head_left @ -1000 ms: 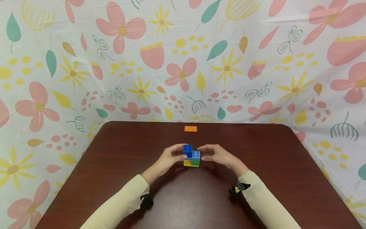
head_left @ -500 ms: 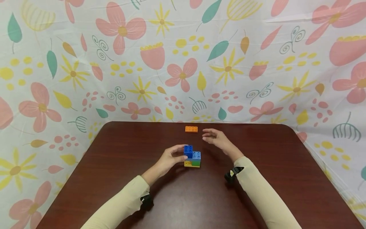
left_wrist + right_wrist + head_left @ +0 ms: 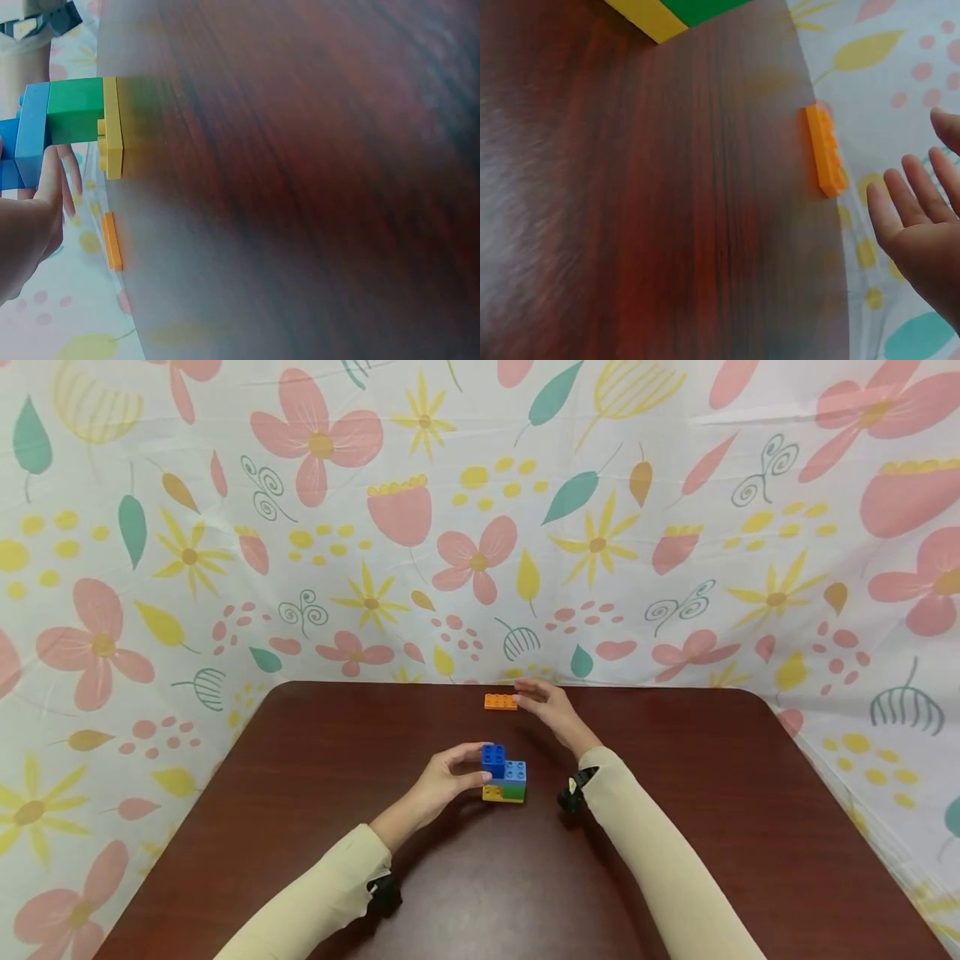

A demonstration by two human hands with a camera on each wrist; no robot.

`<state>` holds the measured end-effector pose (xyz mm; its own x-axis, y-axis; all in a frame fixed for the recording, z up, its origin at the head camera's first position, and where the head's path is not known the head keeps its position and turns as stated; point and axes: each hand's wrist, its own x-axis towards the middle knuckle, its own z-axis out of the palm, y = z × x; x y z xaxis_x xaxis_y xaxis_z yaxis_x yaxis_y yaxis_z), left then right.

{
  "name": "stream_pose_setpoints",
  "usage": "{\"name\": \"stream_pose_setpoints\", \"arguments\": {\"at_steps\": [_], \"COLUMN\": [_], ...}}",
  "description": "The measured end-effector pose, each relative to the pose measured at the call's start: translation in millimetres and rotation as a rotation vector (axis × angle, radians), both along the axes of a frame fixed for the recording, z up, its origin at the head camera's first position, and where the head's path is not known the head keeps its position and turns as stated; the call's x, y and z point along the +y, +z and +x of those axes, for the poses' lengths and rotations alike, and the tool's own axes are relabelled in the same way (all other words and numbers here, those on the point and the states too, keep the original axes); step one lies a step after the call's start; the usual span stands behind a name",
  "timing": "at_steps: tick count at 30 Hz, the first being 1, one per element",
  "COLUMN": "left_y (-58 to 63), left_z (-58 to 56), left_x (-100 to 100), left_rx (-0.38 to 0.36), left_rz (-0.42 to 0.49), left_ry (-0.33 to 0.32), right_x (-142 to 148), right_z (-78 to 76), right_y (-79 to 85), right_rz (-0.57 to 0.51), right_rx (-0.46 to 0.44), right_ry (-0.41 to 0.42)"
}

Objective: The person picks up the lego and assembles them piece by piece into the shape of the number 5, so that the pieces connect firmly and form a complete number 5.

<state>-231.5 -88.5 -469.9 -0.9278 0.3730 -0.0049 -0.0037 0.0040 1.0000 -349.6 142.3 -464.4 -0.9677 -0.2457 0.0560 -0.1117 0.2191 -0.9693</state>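
A small stack of toy building blocks stands on the table near its middle. Its bottom is a flat yellow plate block (image 3: 492, 794), which carries a green block (image 3: 75, 111). Above lies a light blue block (image 3: 515, 771), topped at the left by a dark blue block (image 3: 492, 762). My left hand (image 3: 442, 779) holds the stack from the left, thumb and fingers on the upper blue blocks. Farther back lies a thin orange block (image 3: 498, 702), studs up. Beside its right end hovers my right hand (image 3: 551, 708), fingers apart and holding nothing; the right wrist view shows a gap between them.
The dark brown table (image 3: 337, 727) has its far edge just behind the orange block. A white floral cloth (image 3: 480, 468) hangs behind the table. Black wrist cameras sit on both cream sleeves (image 3: 652, 835).
My right hand has left the right side of the stack and moved back to the orange block. My left hand stays at the stack, and the blocks look unmoved.
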Motion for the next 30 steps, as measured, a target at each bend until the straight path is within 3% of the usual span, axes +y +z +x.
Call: {"name": "stream_pose_setpoints", "arguments": {"at_steps": [12,19,26,30], "left_y": [1.3,-2.2,-1.6,-0.2], "left_z": [0.6,0.0,0.1,-0.1], "left_x": [0,0,0,1], "left_rx": [-0.002,-0.014,-0.016,-0.011], "left_rz": [-0.001,0.002,-0.007,-0.015], "left_ry": [0.001,0.009,0.005,0.010], "right_x": [-12,-16,-18,-19], "right_z": [-25.9,-29.9,-29.9,-29.2], "right_y": [-15.4,-23.7,-27.1,-28.5], "right_rz": [0.176,0.229,0.408,0.417], "right_rx": [0.011,0.015,0.036,0.054], "right_ry": [0.010,0.042,0.039,0.027]}}
